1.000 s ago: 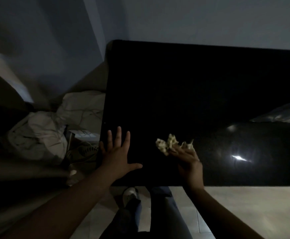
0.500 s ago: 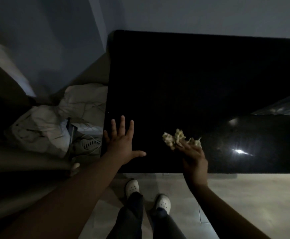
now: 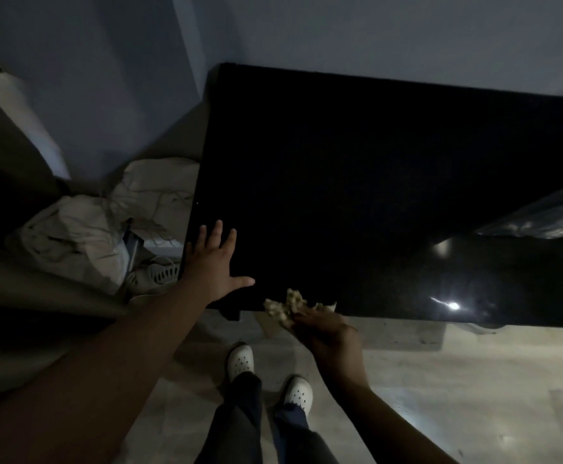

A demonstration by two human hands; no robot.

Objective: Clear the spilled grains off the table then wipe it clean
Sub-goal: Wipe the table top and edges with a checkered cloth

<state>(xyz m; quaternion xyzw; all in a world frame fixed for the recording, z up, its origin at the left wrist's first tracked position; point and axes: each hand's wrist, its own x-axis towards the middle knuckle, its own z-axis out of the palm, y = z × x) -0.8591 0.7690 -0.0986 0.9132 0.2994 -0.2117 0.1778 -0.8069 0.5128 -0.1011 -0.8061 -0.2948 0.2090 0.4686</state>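
I saw the left hand (image 3: 211,262) lying flat on the black table (image 3: 357,169) at its near left corner. Its fingers were straight and spread wide, the thumb pointed right along the near edge, and it held nothing. The right hand (image 3: 328,333) was at the near edge, a little to the right of the left one and apart from it, with its fingers curled round a pale crumpled wad (image 3: 287,308). I could not tell whether the wad was paper or cloth. It stuck out on the far left side of the fingers, right at the table's near edge, partly over the dark top. Whether it touched the top I could not tell.

The top was glossy and very dark, with a bright glare spot (image 3: 453,306) close to its near edge on the right. I could not make out any grains on it in that light. A clear plastic bag (image 3: 538,217) lay on the table at the right border of my view.

On the floor (image 3: 474,380) left of the table was a heap of pale cloth (image 3: 89,229), with a light mesh shoe (image 3: 159,274) just beside it on the near side. Nearer than the hands stood the person's two white clogs (image 3: 241,361).
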